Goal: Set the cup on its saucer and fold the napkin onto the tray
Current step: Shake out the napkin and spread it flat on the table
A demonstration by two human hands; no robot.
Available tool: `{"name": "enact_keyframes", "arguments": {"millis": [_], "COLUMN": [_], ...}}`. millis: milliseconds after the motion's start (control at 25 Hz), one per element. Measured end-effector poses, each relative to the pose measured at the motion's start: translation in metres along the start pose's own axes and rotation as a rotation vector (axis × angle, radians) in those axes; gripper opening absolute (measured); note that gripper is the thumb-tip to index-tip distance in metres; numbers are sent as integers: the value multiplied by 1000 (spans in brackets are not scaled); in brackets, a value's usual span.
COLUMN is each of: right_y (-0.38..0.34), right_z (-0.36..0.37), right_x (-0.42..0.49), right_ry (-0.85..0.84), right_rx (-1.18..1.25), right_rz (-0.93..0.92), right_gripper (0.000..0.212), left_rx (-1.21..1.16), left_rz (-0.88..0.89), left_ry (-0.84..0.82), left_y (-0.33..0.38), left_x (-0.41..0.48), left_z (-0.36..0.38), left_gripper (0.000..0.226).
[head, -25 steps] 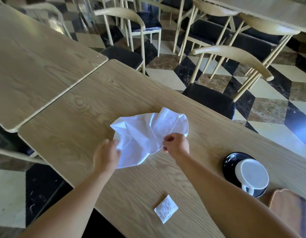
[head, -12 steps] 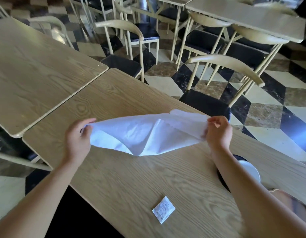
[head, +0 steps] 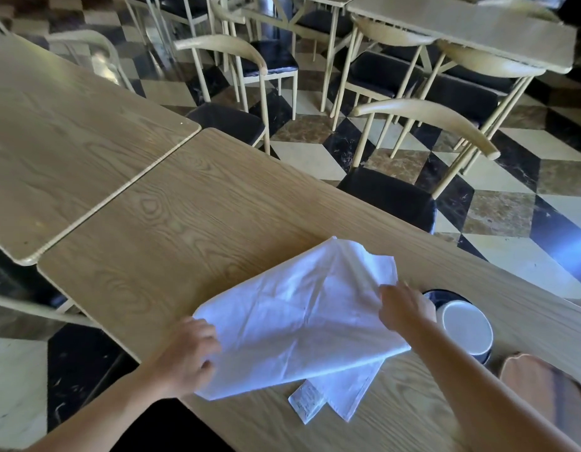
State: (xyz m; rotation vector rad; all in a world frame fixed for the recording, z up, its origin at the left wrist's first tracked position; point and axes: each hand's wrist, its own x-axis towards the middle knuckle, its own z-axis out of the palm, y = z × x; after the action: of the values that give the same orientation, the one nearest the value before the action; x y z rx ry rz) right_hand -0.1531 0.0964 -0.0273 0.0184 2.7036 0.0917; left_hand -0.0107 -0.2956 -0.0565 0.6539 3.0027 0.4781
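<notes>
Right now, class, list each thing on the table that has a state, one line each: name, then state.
Napkin: spread out, partly doubled over, held by both hands.
Left hand: gripping the napkin's near edge.
Right hand: pinching its far side.
Cup: on its saucer.
Packet: flat, partly under the napkin.
Tray: bare.

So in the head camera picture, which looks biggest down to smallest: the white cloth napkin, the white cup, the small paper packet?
1. White cloth napkin, by far the largest.
2. White cup on the black saucer.
3. Small paper packet, partly under the napkin, so its full size is unsure; cup and packet look close.
</notes>
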Motion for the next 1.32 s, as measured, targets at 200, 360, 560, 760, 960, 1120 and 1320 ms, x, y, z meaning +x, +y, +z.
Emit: {"name": "enact_keyframes", "arguments": {"millis": [200,360,560,760,960,1120,1320], "right_y": [-18,-22,-26,-28,-37,-39,-34], "right_z": [-11,-10,-18,-44,-53,-30,25], "right_x": [47,73,70,62,71,58,-20], "right_ry": [122,52,120,397,358,367,298], "right_rx": [212,208,328,777,686,500,599], "right_rz": [-92,-77,-196,-260,-146,-56,-36], "right_gripper": [58,54,24,16,43,65,18], "left_rx": [-101,-63,-328,-301,-214,-214,98], "left_rz": [-626,-807,-645,-418,-453,-775,-725], "left_ry": [197,-144,-366,581,277,92,-81], "left_y": [-16,-24,-15,-6,-2,-18,-36], "left_x": [93,131,134,102,82,113,117], "left_z": [11,11,3,-19,-10,-2,3], "left_gripper": [31,37,42,15,48,75,71]}}
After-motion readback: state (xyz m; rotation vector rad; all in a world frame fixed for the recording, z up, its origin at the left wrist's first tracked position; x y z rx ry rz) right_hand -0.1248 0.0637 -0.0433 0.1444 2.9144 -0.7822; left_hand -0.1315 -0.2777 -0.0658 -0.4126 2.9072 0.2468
